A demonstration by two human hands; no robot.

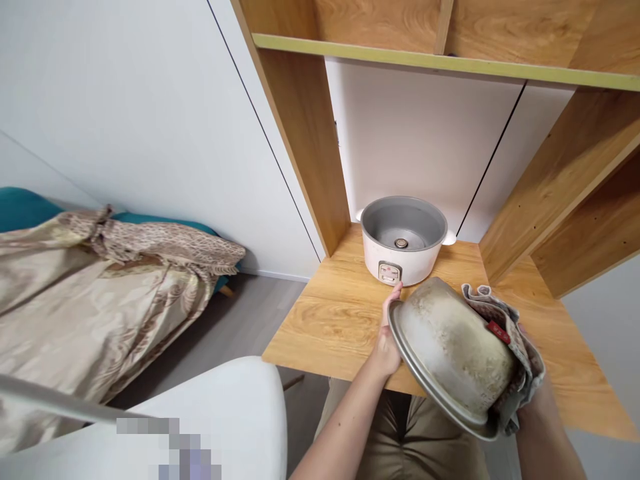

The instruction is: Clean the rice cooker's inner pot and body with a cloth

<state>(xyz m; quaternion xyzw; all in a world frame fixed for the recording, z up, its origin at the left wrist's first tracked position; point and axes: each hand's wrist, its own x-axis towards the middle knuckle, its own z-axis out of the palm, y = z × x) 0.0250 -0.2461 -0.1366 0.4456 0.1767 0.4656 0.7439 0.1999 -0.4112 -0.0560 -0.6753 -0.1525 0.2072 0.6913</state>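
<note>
Tilted on its side above the front of the desk is a rice cooker inner pot [450,347], its stained metal outside facing up and its rim toward my left. My left hand [388,337] grips that rim, its fingers partly hidden behind the pot. My right hand [534,393] presses a bunched patterned cloth [520,353] with a small red label against the pot's other side; the cloth covers most of its fingers. Just behind stands the white rice cooker body [400,260], lidless, with its grey inside and round centre plate showing.
The wooden desk [320,320] has upright side panels and a shelf [450,63] above the cooker. A white chair [240,407] is at the lower left. Further left, a patterned cover [115,300] drapes over teal furniture by the white wall.
</note>
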